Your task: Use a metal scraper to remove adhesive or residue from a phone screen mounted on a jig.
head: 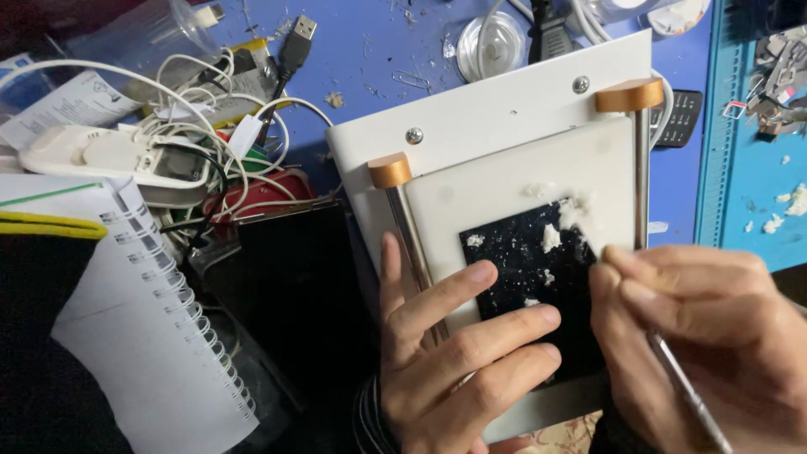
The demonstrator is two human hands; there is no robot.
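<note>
Black glass panel (525, 277) flat on the white plate (496, 189) of a small bench machine, near the middle-right of the scene. Probably thin, stiff, smooth and fragile; likely to crack if bent, so better pressed flat near its edges than lifted by a corner. White glue crumbs (551, 237) on its far part. Left hand (445, 353) spread wide, fingers pressing on the panel's left and near edge. Right hand (706, 336) closed in a narrow pinch on a thin metal tool (683, 388), its tip hidden, near the panel's right edge. Two metal rails (409, 244) with orange caps at the sides of the plate. Little free room: cables (210, 92) and notebook (126, 311) at left, blue mat (370, 50) far.
</note>
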